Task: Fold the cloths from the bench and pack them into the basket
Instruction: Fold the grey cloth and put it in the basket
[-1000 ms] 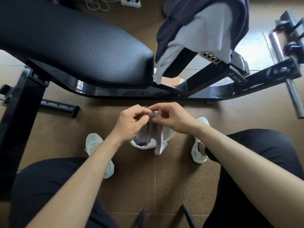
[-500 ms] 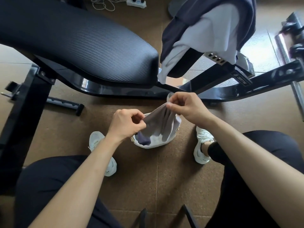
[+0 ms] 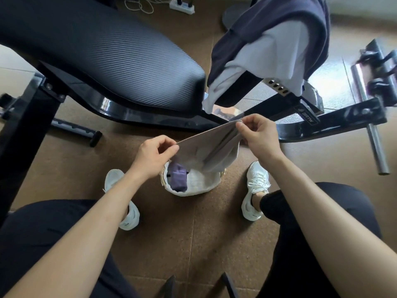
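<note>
A light grey cloth (image 3: 211, 147) is stretched in the air between my hands, just above the basket. My left hand (image 3: 153, 155) pinches its left corner and my right hand (image 3: 257, 136) pinches its upper right corner. The small white basket (image 3: 199, 186) stands on the floor between my feet, with a folded purple cloth (image 3: 178, 179) inside at its left. On the black bench (image 3: 103, 52), a dark navy cloth (image 3: 277, 20) and a white cloth (image 3: 277, 54) hang over the right-hand part of the frame.
The bench's black frame (image 3: 343, 121) runs across the floor just beyond my hands, with a steel bar (image 3: 373, 136) at the right. My white shoes (image 3: 255, 190) flank the basket. A power strip and cables (image 3: 182, 6) lie at the far edge.
My hands have moved apart and upward, spreading the grey cloth from a bunched fold over the basket into a taut span. The right hand rose toward the bench frame.
</note>
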Tool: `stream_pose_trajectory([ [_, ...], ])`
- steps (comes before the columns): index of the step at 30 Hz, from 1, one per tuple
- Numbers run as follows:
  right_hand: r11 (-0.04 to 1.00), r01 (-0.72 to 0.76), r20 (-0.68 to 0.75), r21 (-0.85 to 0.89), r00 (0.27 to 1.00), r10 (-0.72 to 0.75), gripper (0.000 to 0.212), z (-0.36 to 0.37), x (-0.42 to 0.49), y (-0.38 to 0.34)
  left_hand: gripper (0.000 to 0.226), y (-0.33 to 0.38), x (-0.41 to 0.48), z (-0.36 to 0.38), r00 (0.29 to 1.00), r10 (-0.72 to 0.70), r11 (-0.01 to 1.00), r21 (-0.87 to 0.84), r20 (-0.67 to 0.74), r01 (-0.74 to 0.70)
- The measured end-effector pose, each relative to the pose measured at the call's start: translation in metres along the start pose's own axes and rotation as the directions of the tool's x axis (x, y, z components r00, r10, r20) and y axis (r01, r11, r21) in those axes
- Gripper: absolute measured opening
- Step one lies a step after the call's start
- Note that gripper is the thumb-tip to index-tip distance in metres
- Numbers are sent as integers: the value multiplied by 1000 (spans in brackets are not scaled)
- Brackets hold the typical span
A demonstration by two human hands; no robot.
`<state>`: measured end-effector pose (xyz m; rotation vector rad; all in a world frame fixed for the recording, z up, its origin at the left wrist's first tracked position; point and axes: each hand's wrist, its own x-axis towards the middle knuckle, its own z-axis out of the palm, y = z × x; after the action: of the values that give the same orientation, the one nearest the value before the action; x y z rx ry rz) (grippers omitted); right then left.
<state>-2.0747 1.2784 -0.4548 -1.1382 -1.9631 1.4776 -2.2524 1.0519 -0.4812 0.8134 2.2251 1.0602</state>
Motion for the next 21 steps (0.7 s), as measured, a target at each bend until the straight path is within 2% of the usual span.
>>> stream_pose_trajectory([
  [2,1000,1,15,20,1000,-1,1,1,-2,-1,4,3,1,0,999,-16,990,-141,-41,10],
  [5,991,-30,134,129,991,13,8,9,-9,-7,7,9,0,1,998,-31,948,-320,-56,12],
  [8,983,-89,302,162,953,37,13,16,-16,-11,11,16,-2,3,999,-45,890,-453,8,44],
  [11,981,-105,426,161,904,27,29,19,-21,-14,17,18,-3,3,992,-80,826,-551,94,119],
  [13,991,-51,452,127,892,-12,34,21,-25,-18,21,18,-3,2,986,-101,773,-613,133,162],
  [16,998,56,433,41,899,-68,24,25,-30,-22,23,20,-4,2,982,-94,731,-659,161,178],
  [21,964,245,432,-104,884,-178,9,32,-33,-26,13,23,-7,6,982,-164,703,-688,92,182],
])
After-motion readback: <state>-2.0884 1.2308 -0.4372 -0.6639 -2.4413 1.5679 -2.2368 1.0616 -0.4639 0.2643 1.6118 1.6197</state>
